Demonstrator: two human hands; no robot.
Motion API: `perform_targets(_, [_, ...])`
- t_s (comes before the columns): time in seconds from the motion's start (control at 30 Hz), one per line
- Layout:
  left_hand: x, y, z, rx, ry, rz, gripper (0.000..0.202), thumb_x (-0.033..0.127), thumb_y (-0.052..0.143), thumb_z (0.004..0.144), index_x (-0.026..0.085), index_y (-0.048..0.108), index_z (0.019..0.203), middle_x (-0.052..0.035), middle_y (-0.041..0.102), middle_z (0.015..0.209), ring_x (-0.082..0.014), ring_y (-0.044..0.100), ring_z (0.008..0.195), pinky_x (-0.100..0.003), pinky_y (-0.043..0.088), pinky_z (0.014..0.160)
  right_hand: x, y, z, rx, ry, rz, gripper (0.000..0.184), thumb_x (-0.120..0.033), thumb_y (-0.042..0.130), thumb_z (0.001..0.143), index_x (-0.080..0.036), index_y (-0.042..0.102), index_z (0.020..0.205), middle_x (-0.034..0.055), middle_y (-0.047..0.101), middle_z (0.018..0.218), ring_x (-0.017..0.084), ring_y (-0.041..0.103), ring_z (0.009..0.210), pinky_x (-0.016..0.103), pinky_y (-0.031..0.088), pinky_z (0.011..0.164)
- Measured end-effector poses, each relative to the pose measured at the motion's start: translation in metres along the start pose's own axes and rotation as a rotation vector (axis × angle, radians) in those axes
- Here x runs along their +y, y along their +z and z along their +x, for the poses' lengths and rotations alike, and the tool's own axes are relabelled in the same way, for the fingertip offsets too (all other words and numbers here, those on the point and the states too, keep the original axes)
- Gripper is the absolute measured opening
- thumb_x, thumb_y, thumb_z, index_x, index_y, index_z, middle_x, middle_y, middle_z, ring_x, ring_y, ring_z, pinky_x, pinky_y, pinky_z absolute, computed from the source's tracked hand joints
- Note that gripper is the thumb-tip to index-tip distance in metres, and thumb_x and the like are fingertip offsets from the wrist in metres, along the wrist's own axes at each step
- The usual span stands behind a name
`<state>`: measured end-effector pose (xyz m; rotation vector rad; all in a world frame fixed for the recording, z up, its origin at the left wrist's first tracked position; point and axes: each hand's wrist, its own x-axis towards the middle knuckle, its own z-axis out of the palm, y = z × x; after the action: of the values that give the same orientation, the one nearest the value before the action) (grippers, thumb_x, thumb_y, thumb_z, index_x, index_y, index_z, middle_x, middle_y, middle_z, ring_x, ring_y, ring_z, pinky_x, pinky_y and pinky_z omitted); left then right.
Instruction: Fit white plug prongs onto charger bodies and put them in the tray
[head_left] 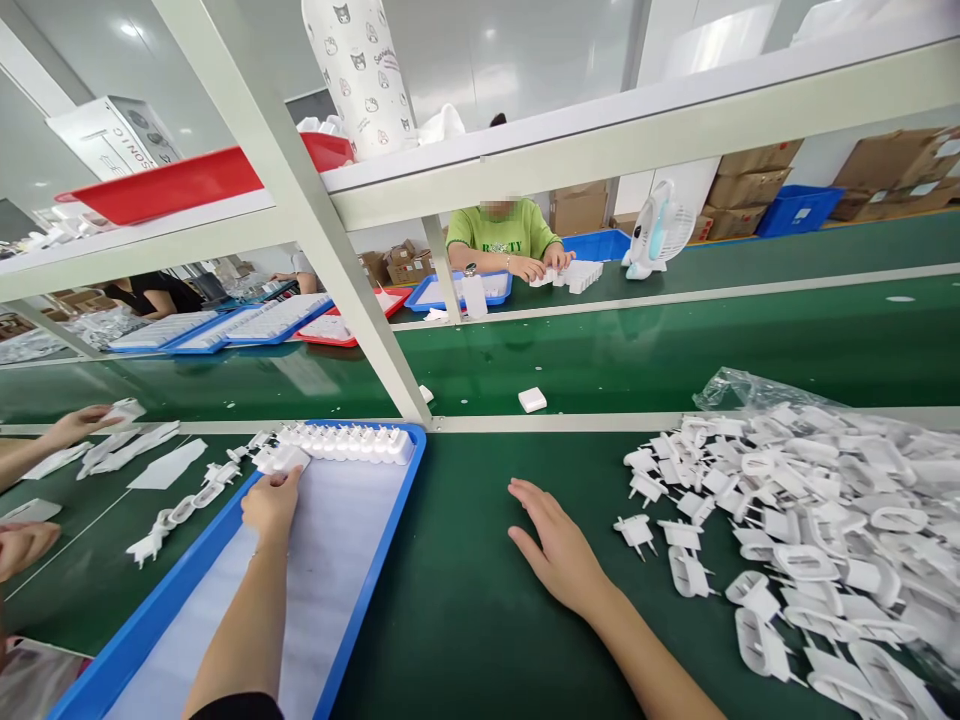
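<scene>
My left hand (271,508) pinches a white charger block (280,459) at the far left corner of a blue tray (414,470) with a white liner. Along the tray's far edge, several white plug adapters (352,441) stand side by side in a row, prongs up. My right hand (556,545) hovers over the green bench top, fingers apart, holding nothing. To its right spreads a large heap of white plug pieces (806,560); one loose plug piece (635,531) lies nearest that hand. A line of white plug pieces (184,510) lies just left of the tray.
At far left a co-worker's hands (79,425) handle white parts. A shelf post (330,230) rises behind the tray. On the green conveyor lies a white block (532,400). Across it, a person in green (502,240) works beside a fan (660,232).
</scene>
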<state>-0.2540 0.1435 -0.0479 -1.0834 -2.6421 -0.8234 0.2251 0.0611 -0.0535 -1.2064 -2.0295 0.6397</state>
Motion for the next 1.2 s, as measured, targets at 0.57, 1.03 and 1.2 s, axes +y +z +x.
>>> perform_targets(0.57, [0.343,0.062,-0.208,-0.605,1.189,-0.298,0.056,0.041,0.05,0.083,0.017,0.037,0.132,-0.0146,0.045,0.133,-0.0308,0.04,0.123,-0.042,0.036,0.097,-0.002,-0.026,0.009,0.179,-0.011,-0.339,0.035,-0.026,0.044,0.09,-0.022,0.048,0.124,0.0077,0.056,0.125,0.024,0.056,0.101,0.039,0.048,0.082])
perform_targets(1.03, [0.317,0.071,-0.253,-1.073,1.141,-0.709,0.061,0.03,0.056,0.078,0.025,0.037,0.135,-0.0081,0.048,0.132,-0.0245,0.048,0.118,-0.036,0.04,0.099,0.061,-0.087,-0.002,0.338,0.678,-0.853,0.026,-0.029,0.068,0.072,-0.018,0.057,0.092,0.0145,0.062,0.094,0.032,0.054,0.095,0.044,0.039,0.076])
perform_targets(1.2, [0.292,0.051,-0.236,-1.047,1.299,-0.633,0.07,0.036,0.061,0.077,0.032,0.03,0.14,-0.0055,0.044,0.137,-0.0281,0.036,0.128,-0.043,0.031,0.106,0.054,-0.082,0.0,0.314,0.707,-0.804,0.019,-0.023,0.063,0.074,-0.016,0.058,0.091,0.016,0.065,0.086,0.034,0.057,0.09,0.045,0.037,0.078])
